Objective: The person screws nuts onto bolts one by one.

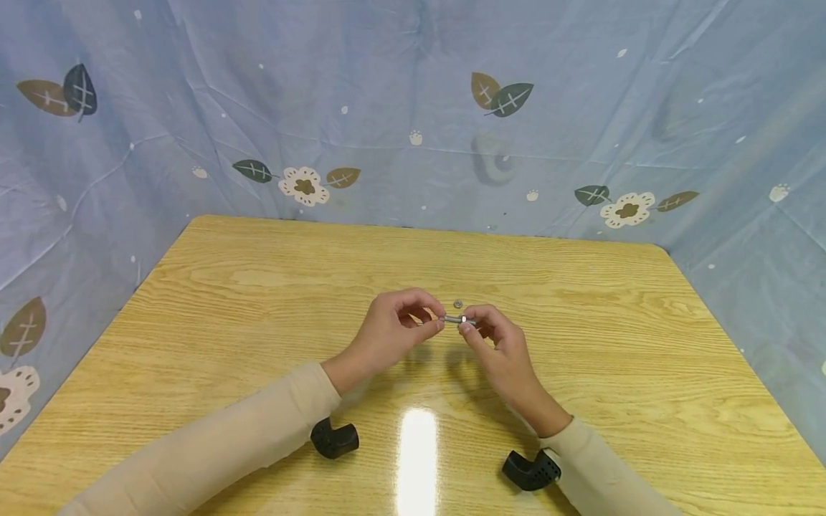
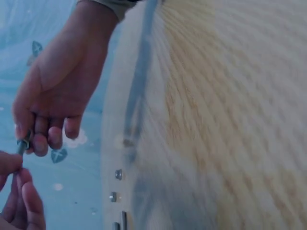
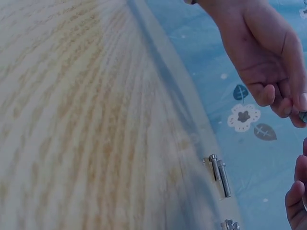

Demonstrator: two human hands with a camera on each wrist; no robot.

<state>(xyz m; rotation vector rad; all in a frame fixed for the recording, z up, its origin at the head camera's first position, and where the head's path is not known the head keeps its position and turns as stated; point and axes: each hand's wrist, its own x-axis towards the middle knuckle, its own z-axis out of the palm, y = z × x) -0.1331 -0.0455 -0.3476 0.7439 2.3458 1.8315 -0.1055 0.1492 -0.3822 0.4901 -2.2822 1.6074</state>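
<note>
My left hand (image 1: 403, 322) pinches one end of a slim metal bolt (image 1: 452, 319) between thumb and fingertips, hiding that end. On its other side my right hand (image 1: 497, 337) holds a small hex nut (image 1: 463, 319) around the bolt, thumb and fingers at the nut. A bit of the bolt shows past the nut toward the right palm. Both hands hold the bolt roughly level above the table. The left wrist view shows the right hand (image 2: 67, 81) at the top and the left hand (image 2: 24, 201) at the lower left, fingertips close together.
On the wooden table (image 1: 258, 287) lies a loose nut (image 1: 457, 304) just beyond the hands. Two nuts, one a nut (image 2: 118, 174), lie near the far edge, along with two bolts, one a bolt (image 3: 224, 178). A blue patterned curtain (image 1: 413, 107) hangs behind.
</note>
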